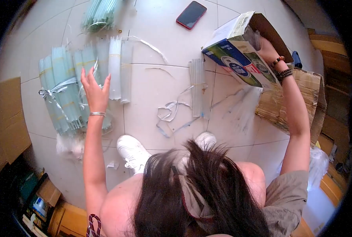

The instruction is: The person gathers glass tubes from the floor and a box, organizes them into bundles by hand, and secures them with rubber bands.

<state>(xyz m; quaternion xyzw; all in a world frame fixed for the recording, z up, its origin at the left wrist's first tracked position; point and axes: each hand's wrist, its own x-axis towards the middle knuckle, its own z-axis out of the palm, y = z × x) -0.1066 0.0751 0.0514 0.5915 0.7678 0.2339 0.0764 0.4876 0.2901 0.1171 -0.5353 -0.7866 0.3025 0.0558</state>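
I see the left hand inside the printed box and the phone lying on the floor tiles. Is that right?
Not quite: the head view shows the right hand inside the printed box; the phone does lie on the floor tiles.

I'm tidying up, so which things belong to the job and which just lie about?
Likely the job:
- blue-and-green printed cardboard box
- pale-green translucent tube bundles
- white strips tying some

Probably lying about:
- black, red-edged phone
- small white scrap

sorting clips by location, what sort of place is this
Probably an indoor room used as a small work or packing space, perhaps in a home: tied bundles of pale tubes lie on a tiled floor, with a printed carton nearby.
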